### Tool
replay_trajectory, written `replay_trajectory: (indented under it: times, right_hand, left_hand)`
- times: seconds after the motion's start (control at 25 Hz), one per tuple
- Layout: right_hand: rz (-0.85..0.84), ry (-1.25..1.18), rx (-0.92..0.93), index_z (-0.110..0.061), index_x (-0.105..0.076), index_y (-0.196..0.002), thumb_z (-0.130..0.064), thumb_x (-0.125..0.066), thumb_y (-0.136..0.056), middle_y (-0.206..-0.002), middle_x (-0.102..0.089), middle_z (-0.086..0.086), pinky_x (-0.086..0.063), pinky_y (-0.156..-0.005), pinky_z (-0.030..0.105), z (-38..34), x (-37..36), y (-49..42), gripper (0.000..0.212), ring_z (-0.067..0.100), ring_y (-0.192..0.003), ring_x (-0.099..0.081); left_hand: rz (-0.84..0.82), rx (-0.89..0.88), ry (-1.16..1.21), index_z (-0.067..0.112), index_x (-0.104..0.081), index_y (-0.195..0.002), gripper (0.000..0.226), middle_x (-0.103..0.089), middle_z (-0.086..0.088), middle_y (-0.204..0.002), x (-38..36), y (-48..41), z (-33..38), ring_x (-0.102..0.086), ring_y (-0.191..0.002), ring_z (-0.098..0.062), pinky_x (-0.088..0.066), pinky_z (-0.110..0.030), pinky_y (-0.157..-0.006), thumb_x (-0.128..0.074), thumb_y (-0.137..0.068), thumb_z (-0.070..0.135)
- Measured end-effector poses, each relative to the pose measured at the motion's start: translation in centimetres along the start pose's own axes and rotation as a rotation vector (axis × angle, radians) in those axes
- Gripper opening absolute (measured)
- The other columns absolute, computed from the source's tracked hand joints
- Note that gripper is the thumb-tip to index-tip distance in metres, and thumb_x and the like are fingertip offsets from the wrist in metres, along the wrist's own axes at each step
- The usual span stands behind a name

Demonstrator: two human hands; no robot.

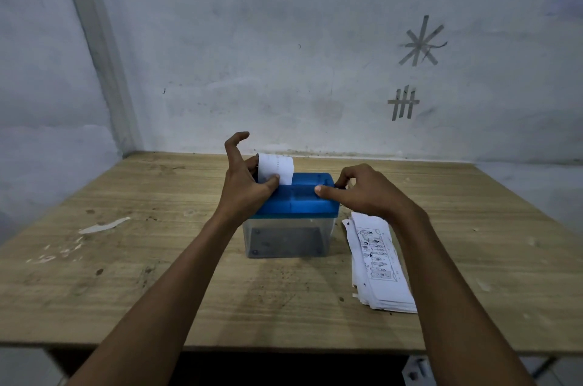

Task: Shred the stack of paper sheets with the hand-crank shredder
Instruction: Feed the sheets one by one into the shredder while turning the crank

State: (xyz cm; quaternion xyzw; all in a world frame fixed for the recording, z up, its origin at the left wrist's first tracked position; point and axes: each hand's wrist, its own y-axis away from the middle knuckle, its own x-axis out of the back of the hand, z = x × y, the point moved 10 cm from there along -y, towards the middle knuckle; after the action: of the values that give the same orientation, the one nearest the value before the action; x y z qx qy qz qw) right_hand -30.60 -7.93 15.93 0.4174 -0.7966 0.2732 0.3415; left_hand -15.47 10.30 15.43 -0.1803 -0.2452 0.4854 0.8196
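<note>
Stack of white printed paper sheets (378, 262) lies flat on the worn wooden tabletop (157, 275), just right of the hand-crank shredder w/ blue plastic lid and clear plastic bin (293, 205). It looks thick, so most of the job seems left. One narrow white paper sheet (277, 169) stands upright in the lid's slot at the left end, its top curling back. A good part shows above the lid, so this one seems only partly fed. Left hand (246, 187) pinches that sheet btw thumb and fingers near the slot, one finger lifted free above. Right hand (366, 193) sits at the lid's right end, thumb laid on the blue top, fingers curled over the edge where the crank would be. The crank is hidden, so can't tell if it's gripped. Bin shows no clear heap of shreds, tho the view thru the plastic is murky. Judgement: early stage, approx. the first sheets, w/ the rest to feed one by one. Torn white paper scrap (104, 225) lies on the tabletop well to the left.
</note>
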Motion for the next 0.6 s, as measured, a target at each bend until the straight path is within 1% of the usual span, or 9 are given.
replay_trajectory:
  times: [0.04,0.08,0.12,0.2,0.28,0.4,0.48,0.52,0.6]
  right_hand:
    - [-0.103,-0.061,0.013,-0.020,-0.071,-0.104,-0.053,-0.081,-0.077,-0.097,-0.067,0.001,-0.046,-0.059,0.024,0.6,-0.1,0.2,0.043,0.011,-0.072,-0.060]
    - [-0.196,-0.143,0.051,-0.023,-0.071,-0.114,-0.044,-0.085,-0.075,-0.105,-0.069,0.002,-0.050,-0.062,0.022,1.3,-0.4,0.6,0.047,0.011,-0.075,-0.064]
    - [-0.247,-0.226,0.104,-0.026,-0.071,-0.120,-0.036,-0.088,-0.072,-0.117,-0.068,-0.001,-0.054,-0.072,0.020,1.8,-0.6,1.1,0.052,0.008,-0.087,-0.067]
    - [-0.206,-0.421,0.205,-0.022,-0.074,-0.118,-0.025,-0.086,-0.070,-0.131,-0.063,-0.009,-0.055,-0.089,0.022,2.9,-0.7,1.3,0.050,0.003,-0.112,-0.064]
    - [-0.102,-0.564,0.269,-0.012,-0.075,-0.113,-0.020,-0.079,-0.074,-0.123,-0.072,-0.004,-0.056,-0.091,0.026,3.2,-0.5,0.6,0.040,0.012,-0.114,-0.067]
    - [0.029,-0.517,0.345,-0.009,-0.078,-0.095,-0.033,-0.069,-0.087,-0.098,-0.077,0.006,-0.060,-0.082,0.034,1.8,0.3,-0.2,0.028,0.025,-0.094,-0.073]
    - [0.081,-0.551,0.310,-0.008,-0.074,-0.077,-0.042,-0.061,-0.092,-0.083,-0.074,0.011,-0.059,-0.070,0.043,1.3,0.8,-0.8,0.039,0.032,-0.074,-0.069]
    - [0.105,-0.577,0.273,-0.007,-0.070,-0.073,-0.045,-0.059,-0.094,-0.077,-0.071,0.009,-0.057,-0.062,0.042,1.2,1.1,-1.2,0.044,0.029,-0.065,-0.066]
    - [0.123,-0.586,0.177,-0.006,-0.064,-0.077,-0.049,-0.057,-0.095,-0.065,-0.064,0.004,-0.049,-0.049,0.033,1.3,0.6,-2.3,0.048,0.019,-0.053,-0.060]
  left_hand:
    - [0.002,0.009,0.007,0.029,-0.017,-0.145,0.088,-0.071,-0.010,-0.092,0.0,0.1,-0.1,-0.070,-0.085,-0.020,-0.061,-0.042,-0.084,-0.074,-0.084,0.000]
    - [0.004,0.017,0.016,0.028,-0.017,-0.145,0.087,-0.071,-0.010,-0.092,0.0,0.1,-0.2,-0.070,-0.086,-0.020,-0.060,-0.041,-0.086,-0.074,-0.085,0.000]
    - [0.004,0.023,0.024,0.028,-0.017,-0.145,0.087,-0.072,-0.010,-0.093,0.0,0.2,-0.3,-0.070,-0.087,-0.021,-0.060,-0.041,-0.087,-0.073,-0.085,0.000]
    - [0.002,0.027,0.029,0.028,-0.017,-0.145,0.087,-0.072,-0.010,-0.093,0.0,0.2,-0.3,-0.070,-0.088,-0.022,-0.060,-0.042,-0.088,-0.073,-0.085,0.000]
    - [0.000,0.034,0.014,0.027,-0.015,-0.147,0.090,-0.072,-0.008,-0.094,-0.1,0.0,-0.3,-0.070,-0.089,-0.021,-0.060,-0.040,-0.087,-0.074,-0.085,0.001]
    - [-0.015,0.039,-0.021,0.028,-0.013,-0.147,0.094,-0.070,-0.014,-0.092,-0.3,-0.3,-0.4,-0.069,-0.088,-0.025,-0.060,-0.042,-0.087,-0.076,-0.083,0.003]
    - [-0.022,0.030,-0.028,0.030,-0.012,-0.147,0.095,-0.069,-0.022,-0.090,-0.3,-0.3,-0.4,-0.068,-0.086,-0.030,-0.059,-0.045,-0.086,-0.076,-0.082,0.004]
    - [-0.027,0.025,-0.027,0.029,-0.012,-0.147,0.095,-0.069,-0.020,-0.089,-0.3,-0.3,-0.4,-0.068,-0.086,-0.029,-0.058,-0.045,-0.085,-0.076,-0.082,0.004]
    - [-0.039,0.015,-0.020,0.029,-0.012,-0.148,0.095,-0.072,-0.011,-0.091,-0.5,-0.3,-0.4,-0.070,-0.087,-0.023,-0.059,-0.042,-0.086,-0.077,-0.082,0.006]
